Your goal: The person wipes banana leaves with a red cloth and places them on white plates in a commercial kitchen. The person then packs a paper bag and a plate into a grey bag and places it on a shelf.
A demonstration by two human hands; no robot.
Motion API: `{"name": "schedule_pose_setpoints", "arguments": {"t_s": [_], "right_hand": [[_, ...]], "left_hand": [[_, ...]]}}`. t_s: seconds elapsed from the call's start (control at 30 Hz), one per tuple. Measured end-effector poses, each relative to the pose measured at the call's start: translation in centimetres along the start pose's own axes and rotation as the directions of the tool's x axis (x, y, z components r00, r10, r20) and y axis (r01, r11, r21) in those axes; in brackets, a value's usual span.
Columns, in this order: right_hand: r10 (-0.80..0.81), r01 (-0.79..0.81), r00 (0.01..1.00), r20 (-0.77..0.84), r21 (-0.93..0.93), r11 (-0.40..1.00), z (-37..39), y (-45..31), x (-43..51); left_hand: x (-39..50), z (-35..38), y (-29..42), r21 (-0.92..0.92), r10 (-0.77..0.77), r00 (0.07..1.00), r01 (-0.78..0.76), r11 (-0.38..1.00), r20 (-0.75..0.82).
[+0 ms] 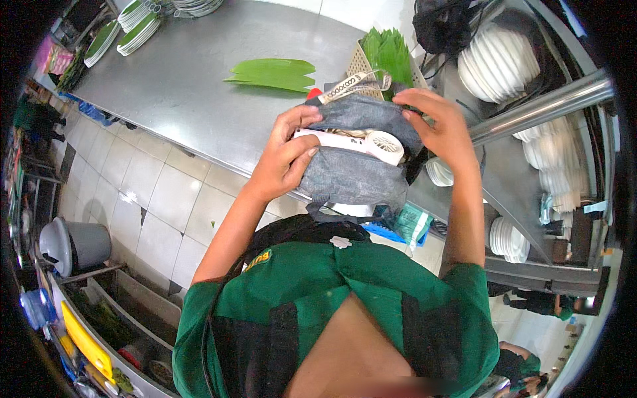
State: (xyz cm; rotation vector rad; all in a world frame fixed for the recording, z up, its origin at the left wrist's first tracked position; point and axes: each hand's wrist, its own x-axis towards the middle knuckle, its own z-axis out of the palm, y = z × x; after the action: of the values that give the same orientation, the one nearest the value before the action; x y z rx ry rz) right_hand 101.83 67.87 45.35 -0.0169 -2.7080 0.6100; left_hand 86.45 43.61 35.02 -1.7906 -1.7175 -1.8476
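A grey fabric bag sits open between my hands at the table's front edge. Inside its mouth lies a white handheld fan with a round grille, its handle pointing towards my left hand. My left hand grips the bag's left end, thumb on the near rim and fingers on the far one. At the far right corner, my right hand pinches the rim with thumb and fingertips. A cream lanyard strap bearing writing hangs over the far side, beside a small red item. Deeper contents are hidden.
On the steel table lie cut green leaves, with a perforated basket of more leaves behind. Leaf-lined plates are at far left. Stacked white plates and a metal pole stand on the right. Other people are at lower right.
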Motion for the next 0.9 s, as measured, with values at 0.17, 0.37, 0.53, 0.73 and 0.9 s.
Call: {"name": "schedule_pose_setpoints", "arguments": {"t_s": [0.17,0.37,0.53,0.73,0.9], "right_hand": [[-0.04,0.042,0.999,0.026,-0.101,0.994,-0.3,-3.9,1.4],[-0.297,0.327,0.944,0.142,-0.319,0.889,4.1,-2.0,5.9],[-0.436,0.529,0.827,0.355,-0.234,0.816,3.2,-5.4,6.8],[0.044,-0.042,0.915,0.401,-0.015,0.999,1.0,-6.5,3.1],[0.089,-0.043,0.921,0.379,-0.128,0.991,5.0,-1.0,1.3]], "left_hand": [[1.0,0.3,0.4,-0.069,0.125,0.992,-0.125,0.99,-0.003],[1.7,0.0,-0.1,-0.139,0.252,0.952,-0.23,0.963,0.174],[1.6,-0.4,-0.4,-0.062,0.303,0.935,-0.296,0.953,0.187],[-0.1,-0.8,-0.1,0.166,0.24,0.971,-0.24,0.957,0.018],[-0.7,-0.2,0.3,-0.059,0.141,0.989,-0.144,0.988,-0.051]]}}
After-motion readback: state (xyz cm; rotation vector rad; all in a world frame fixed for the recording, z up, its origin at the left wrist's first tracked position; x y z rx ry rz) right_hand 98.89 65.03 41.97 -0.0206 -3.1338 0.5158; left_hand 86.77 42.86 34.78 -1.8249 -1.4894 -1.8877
